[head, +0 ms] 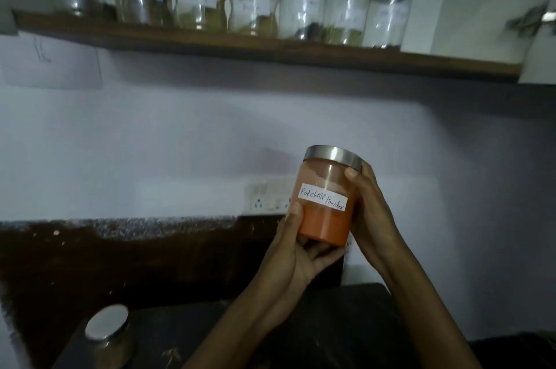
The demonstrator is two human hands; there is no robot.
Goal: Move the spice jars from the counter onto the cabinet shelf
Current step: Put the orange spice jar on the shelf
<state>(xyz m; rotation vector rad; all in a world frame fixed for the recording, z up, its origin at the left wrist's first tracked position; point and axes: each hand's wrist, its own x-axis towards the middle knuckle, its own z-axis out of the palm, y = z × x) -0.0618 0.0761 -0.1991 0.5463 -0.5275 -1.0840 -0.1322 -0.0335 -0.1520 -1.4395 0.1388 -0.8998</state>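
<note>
Since only the head cam is on hand, all of this comes from it. The red chilli jar is up in the air, held btwn both hands w/ the white wall behind it. It sits well below the shelf and above the counter, touching neither. It is a bit tilted, top leaning right, w/ its steel lid on. Orange-red pwdr fills approx the lower half and dusts the glass above. Its white label reads "Red chilli Powder".

The left hand cups it from below, fingers curled under the base and thumb up along the jar's left side. The right hand wraps the right side, thumb tip pressed just under the lid rim. Its other fingers are hidden behind the jar.

At the top of frame the shelf is dark wood & carries a row of seven jars, all upright and close together. Most have white labels too blurred to read. Counting from the left, nos. 1-2 are dim and partly cut off, nos. 3-4 have black lids, and nos. 5-7 have steel lids.

Lower left, a second steel-lidded jar stands on the counter, well apart from the hands; its contents can't be told. A wall socket sits just left of the held jar, above a dark speckled backsplash.
</note>
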